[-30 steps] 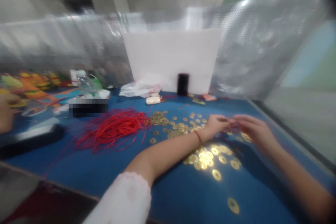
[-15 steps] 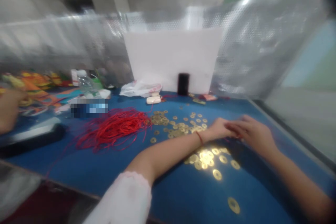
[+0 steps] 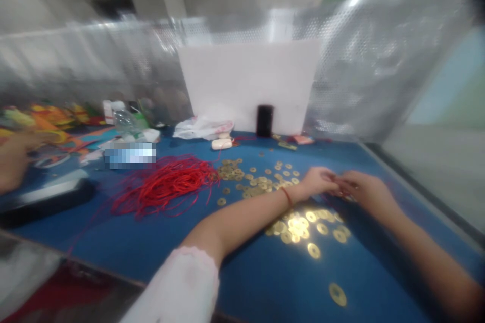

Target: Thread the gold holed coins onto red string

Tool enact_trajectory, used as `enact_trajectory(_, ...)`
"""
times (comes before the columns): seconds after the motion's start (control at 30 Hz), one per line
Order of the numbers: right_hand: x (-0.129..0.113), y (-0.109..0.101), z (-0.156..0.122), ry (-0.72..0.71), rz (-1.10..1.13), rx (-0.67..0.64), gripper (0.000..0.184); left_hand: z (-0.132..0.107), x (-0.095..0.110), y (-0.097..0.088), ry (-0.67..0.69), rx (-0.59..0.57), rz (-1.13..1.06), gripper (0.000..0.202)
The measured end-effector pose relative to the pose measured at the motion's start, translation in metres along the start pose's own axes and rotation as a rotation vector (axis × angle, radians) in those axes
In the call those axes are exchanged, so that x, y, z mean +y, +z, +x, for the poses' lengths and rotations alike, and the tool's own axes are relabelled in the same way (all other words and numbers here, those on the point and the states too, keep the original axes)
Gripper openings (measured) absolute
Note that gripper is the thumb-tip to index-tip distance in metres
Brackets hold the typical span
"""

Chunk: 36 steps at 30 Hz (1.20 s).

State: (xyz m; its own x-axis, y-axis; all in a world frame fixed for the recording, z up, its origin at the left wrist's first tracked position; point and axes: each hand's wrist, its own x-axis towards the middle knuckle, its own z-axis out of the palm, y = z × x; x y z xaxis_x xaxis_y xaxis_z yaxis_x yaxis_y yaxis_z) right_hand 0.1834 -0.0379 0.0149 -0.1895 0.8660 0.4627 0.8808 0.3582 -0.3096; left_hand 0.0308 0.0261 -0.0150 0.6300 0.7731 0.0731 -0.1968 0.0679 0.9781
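Note:
My left hand (image 3: 317, 181) and my right hand (image 3: 364, 191) meet fingertip to fingertip just above the blue table (image 3: 151, 242). Both are curled in a pinch on something small and blurred, possibly a gold coin on red thread. Several gold coins (image 3: 303, 227) with holes lie scattered under and before my hands. More coins (image 3: 246, 176) spread toward a tangled heap of red cord (image 3: 166, 185) at the left. A red string circles my left wrist.
A white board (image 3: 250, 83) and a black cylinder (image 3: 264, 121) stand at the back, before bubble wrap. A plastic bag (image 3: 202, 127), a small white case (image 3: 221, 144) and a bottle (image 3: 123, 121) lie nearby. Another person's hand (image 3: 11, 161) is at far left by colourful items and a dark box (image 3: 45, 199).
My hands stayed together over the coins, shifting slightly; the right hand's fingers have drawn closer into the left. The other person's hand at the left moved a little.

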Motion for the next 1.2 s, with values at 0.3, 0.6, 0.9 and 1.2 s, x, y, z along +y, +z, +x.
enact_trajectory(0.3,0.0,-0.008,0.004,-0.031,0.142,-0.031,0.034,-0.002,0.008,0.001,-0.075,0.097,-0.077,0.043)
enact_trajectory(0.6,-0.002,-0.007,0.004,-0.056,0.036,0.006,0.033,-0.001,0.008,-0.001,-0.082,0.094,-0.121,0.047)
enact_trajectory(0.9,-0.001,0.0,-0.001,-0.04,-0.175,-0.007,0.033,0.003,0.001,-0.004,-0.031,0.148,-0.059,0.05)
enact_trajectory(1.2,-0.014,0.01,0.003,0.143,0.162,0.132,0.026,0.004,0.003,-0.002,-0.081,0.147,-0.078,0.035)
